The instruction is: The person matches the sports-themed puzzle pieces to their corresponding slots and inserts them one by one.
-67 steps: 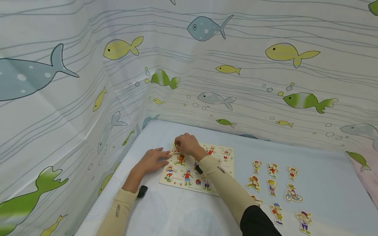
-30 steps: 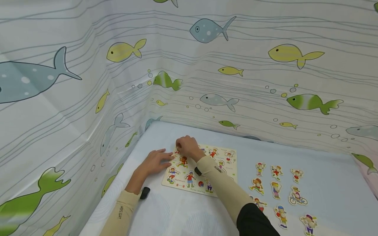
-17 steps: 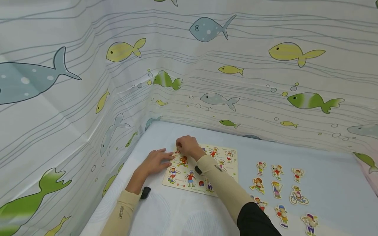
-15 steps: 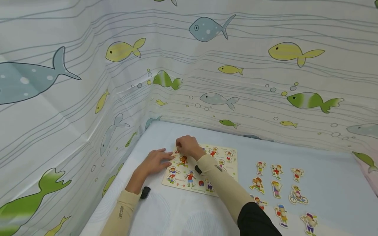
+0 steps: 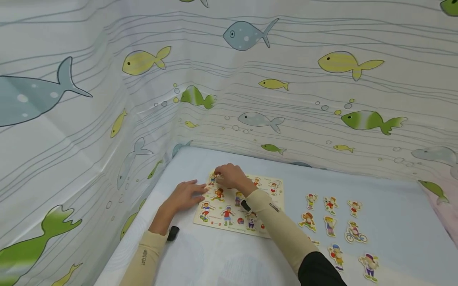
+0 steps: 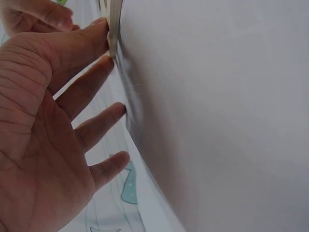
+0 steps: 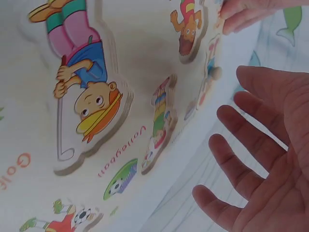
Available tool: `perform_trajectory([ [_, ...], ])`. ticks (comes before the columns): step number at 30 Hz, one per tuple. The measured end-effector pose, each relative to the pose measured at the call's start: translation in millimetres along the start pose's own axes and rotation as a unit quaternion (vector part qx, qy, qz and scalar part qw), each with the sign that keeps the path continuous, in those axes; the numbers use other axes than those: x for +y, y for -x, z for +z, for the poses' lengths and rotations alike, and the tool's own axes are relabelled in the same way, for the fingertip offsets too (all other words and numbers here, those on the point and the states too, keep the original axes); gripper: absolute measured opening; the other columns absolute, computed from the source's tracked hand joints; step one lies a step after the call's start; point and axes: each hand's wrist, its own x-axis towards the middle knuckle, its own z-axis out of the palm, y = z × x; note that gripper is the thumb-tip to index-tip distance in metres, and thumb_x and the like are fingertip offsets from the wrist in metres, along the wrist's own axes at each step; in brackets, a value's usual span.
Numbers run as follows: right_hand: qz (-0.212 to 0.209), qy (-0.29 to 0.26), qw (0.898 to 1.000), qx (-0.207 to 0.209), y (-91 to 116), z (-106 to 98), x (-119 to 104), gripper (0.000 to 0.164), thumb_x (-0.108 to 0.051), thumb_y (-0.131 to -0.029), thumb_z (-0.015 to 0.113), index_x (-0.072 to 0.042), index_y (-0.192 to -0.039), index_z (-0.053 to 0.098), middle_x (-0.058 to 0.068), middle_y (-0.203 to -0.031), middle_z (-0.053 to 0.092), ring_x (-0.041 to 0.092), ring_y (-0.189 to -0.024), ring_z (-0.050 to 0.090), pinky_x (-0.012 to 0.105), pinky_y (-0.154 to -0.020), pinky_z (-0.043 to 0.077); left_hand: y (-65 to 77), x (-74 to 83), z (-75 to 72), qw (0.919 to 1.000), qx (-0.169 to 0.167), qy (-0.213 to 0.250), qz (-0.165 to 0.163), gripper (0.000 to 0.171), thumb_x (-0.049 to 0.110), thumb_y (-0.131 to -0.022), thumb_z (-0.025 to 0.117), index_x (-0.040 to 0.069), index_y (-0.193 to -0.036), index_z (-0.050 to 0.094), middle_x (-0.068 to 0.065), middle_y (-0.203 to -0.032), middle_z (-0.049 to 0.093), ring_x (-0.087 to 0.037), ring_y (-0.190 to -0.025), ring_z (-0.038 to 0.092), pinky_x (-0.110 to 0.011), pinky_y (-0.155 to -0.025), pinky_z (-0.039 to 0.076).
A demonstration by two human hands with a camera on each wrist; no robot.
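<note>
A cream wooden puzzle board (image 5: 278, 206) with printed sports figures lies on the table. My left hand (image 5: 184, 195) rests at its left edge; in the left wrist view the thumb and forefinger touch the board's edge, the other fingers (image 6: 101, 125) spread out. Over the board's top left corner is my right hand (image 5: 231, 176), right beside a figure piece (image 5: 212, 180). Seen from the right wrist, the right hand's fingers (image 7: 241, 169) are loosely spread and hold nothing. The golf figure's recess (image 7: 87, 72) shows cut edges.
Several loose figure pieces lie in rows to the right of the board, among them a cyclist (image 5: 355, 233) and a purple-trousered figure (image 5: 369, 267). A fish-print curtain (image 5: 257, 119) stands behind and left of the white table (image 5: 229, 254).
The right hand, earlier bent over the top left corner with fingertips on the piece, has shifted slightly right and loosened, uncovering that piece. The left hand stays at the board's edge.
</note>
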Motion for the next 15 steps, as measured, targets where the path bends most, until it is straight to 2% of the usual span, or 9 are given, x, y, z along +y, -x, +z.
perform_trajectory([
  [5, -0.019, 0.000, 1.000, 0.015, 10.0, -6.1, 3.3, 0.034, -0.030, -0.091, 0.059, -0.017, -0.123, 0.061, 0.000, -0.119, 0.061, 0.021, -0.107, 0.054, 0.044, -0.090, 0.044, 1.0, -0.1, -1.8, 1.0000, 0.001, -0.002, -0.008, 0.033, 0.024, -0.085, 0.068, 0.016, -0.117, 0.067, 0.001, -0.125, 0.059, -0.037, -0.124, 0.042, -0.054, -0.099, 0.032],
  [11, -0.035, -0.019, 0.999, 0.034, 24.8, -12.1, 9.2, 0.034, -0.029, -0.090, 0.060, -0.017, -0.122, 0.061, 0.001, -0.120, 0.061, 0.020, -0.109, 0.054, 0.043, -0.091, 0.044, -0.7, 0.7, -1.3, 1.0000, -0.005, 0.006, -0.005, 0.032, 0.025, -0.086, 0.067, 0.016, -0.117, 0.067, 0.001, -0.126, 0.058, -0.038, -0.124, 0.042, -0.055, -0.099, 0.032],
  [15, -0.028, -0.017, 0.999, 0.042, 35.8, -16.0, 13.5, 0.033, -0.031, -0.090, 0.061, -0.019, -0.122, 0.061, -0.002, -0.121, 0.060, 0.020, -0.114, 0.050, 0.044, -0.095, 0.040, -1.4, 0.1, -0.7, 0.9999, -0.008, 0.007, -0.008, 0.032, 0.025, -0.087, 0.066, 0.016, -0.117, 0.067, 0.001, -0.127, 0.058, -0.037, -0.125, 0.041, -0.055, -0.100, 0.031],
])
